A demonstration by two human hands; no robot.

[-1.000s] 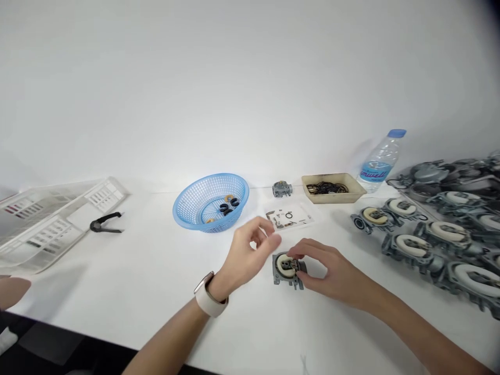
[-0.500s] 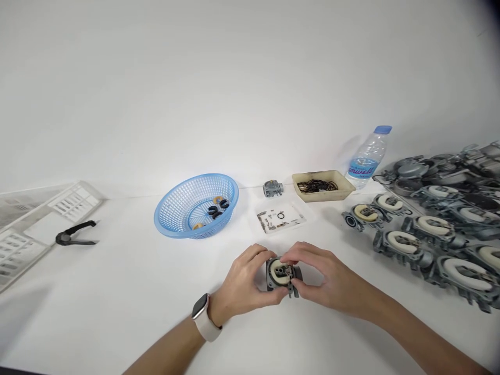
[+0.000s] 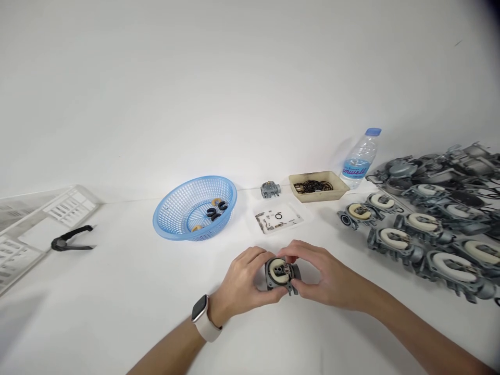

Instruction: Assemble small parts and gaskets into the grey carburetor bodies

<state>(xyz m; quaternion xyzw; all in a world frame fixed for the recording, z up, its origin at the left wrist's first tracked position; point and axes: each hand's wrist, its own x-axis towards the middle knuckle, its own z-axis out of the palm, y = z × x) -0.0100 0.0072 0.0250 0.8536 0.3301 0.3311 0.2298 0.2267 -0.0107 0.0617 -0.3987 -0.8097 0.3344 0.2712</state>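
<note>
A grey metal carburetor (image 3: 269, 281) with a cream, C-shaped float (image 3: 274, 270) facing up sits on the white table between my hands. My left hand (image 3: 248, 278) is closed around its left side, thumb along the near edge and fingers at the far edge. On the other side, my right hand (image 3: 322, 271) has its thumb and index finger at the hinge end of the float, gripping the carburetor there. Any small pin between those fingertips is too small to make out.
Several carburetors with floats (image 3: 394, 238) crowd the right side. Behind my hands are a small-parts tray (image 3: 299, 225), a carburetor body (image 3: 269, 189), a box of black rings (image 3: 318, 196), a water bottle (image 3: 357, 161) and a blue basket (image 3: 175, 229). Black-handled tool (image 3: 72, 242) and white racks (image 3: 29, 245) lie left.
The view has shifted slightly, so the right-hand items appear farther left. Both hands keep their hold on the carburetor; my right fingers have moved only a little at the float's hinge end.
</note>
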